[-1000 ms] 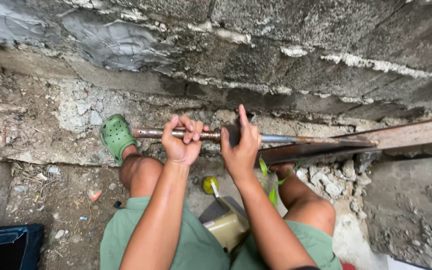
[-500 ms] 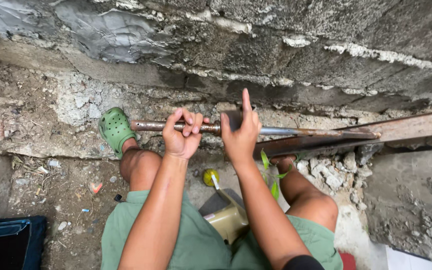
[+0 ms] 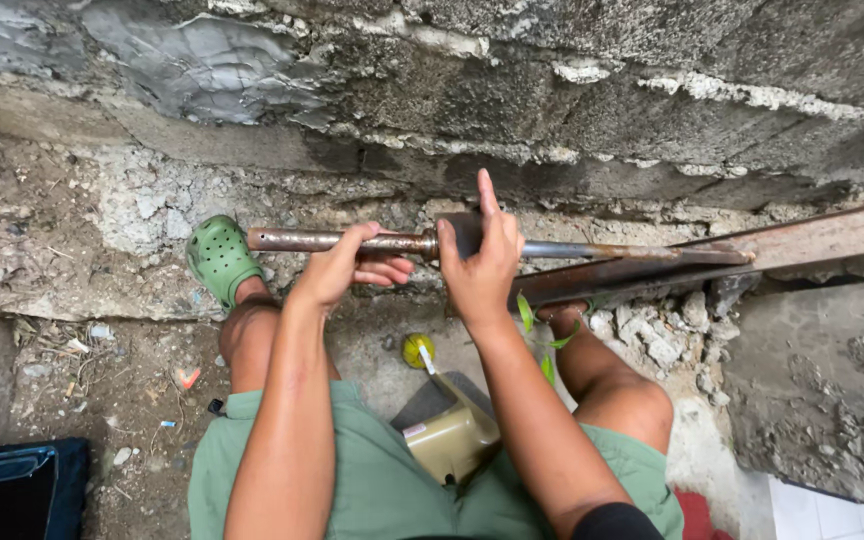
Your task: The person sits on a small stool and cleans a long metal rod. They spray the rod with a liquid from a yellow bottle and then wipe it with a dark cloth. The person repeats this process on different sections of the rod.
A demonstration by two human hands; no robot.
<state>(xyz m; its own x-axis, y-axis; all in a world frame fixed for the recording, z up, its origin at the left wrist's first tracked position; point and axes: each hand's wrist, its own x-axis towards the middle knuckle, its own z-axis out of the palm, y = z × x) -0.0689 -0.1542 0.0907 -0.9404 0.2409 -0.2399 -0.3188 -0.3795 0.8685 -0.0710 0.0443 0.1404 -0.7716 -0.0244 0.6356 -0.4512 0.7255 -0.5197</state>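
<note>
I hold a long rusty metal pipe (image 3: 292,240) level in front of a rough block wall. My left hand (image 3: 344,270) grips the pipe near its left part, fingers curled under it. At a dark coupling in the middle of the pipe, my right hand (image 3: 479,262) wraps around it with the index finger pointing straight up. The thinner right part of the pipe (image 3: 632,252) runs on to a rusty steel angle bar (image 3: 802,245) at the right.
The concrete block wall (image 3: 552,90) fills the top. My foot in a green clog (image 3: 220,258) rests on rubble at the left. A yellowish plastic container (image 3: 452,440) and a yellow-green round cap (image 3: 416,350) lie between my knees. A dark blue bag (image 3: 12,490) sits at the lower left.
Both hands have stayed on the pipe. The left hand's fingers have shifted from over the top to curling under it. The view has moved slightly.
</note>
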